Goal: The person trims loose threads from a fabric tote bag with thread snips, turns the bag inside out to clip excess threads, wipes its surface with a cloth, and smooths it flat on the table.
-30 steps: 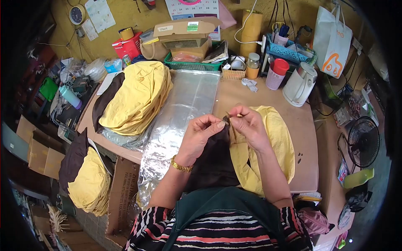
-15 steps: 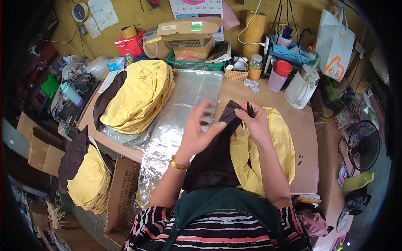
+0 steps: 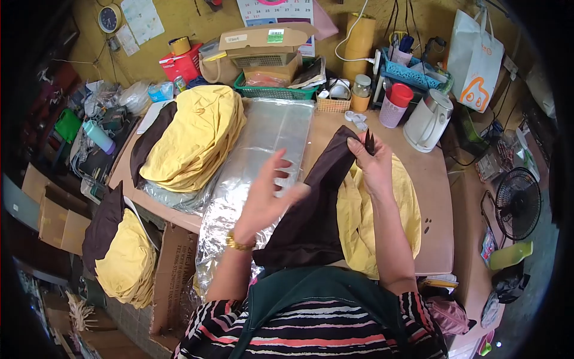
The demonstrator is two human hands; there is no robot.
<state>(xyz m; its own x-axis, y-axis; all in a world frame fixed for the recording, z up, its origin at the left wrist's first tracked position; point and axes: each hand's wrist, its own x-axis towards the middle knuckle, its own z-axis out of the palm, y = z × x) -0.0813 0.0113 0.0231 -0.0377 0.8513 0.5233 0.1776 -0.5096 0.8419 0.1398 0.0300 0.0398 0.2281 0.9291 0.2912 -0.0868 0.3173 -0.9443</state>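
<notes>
A sewn cloth piece with a dark brown part (image 3: 314, 224) and a yellow part (image 3: 405, 218) lies on the table in front of me. My right hand (image 3: 375, 166) pinches an upper corner of the brown part and lifts it. Small black thread snips (image 3: 369, 142) are also in that hand, with their points upward. My left hand (image 3: 263, 200) is open over the left edge of the brown cloth, fingers spread and slightly blurred, holding nothing. Beneath and beyond it lie clear plastic bags (image 3: 272, 131).
A stack of yellow and brown cloth pieces (image 3: 194, 140) sits at the table's left, and another pile (image 3: 128, 257) stands lower beside it. Behind are a green basket (image 3: 278, 93), a lidded pink cup (image 3: 394, 107) and a kettle (image 3: 427, 122). A fan (image 3: 519, 202) stands far right.
My right hand has moved up and slightly right, drawing the brown corner with it and stretching the cloth. My left hand has shifted a little left and down, away from the cloth's edge.
</notes>
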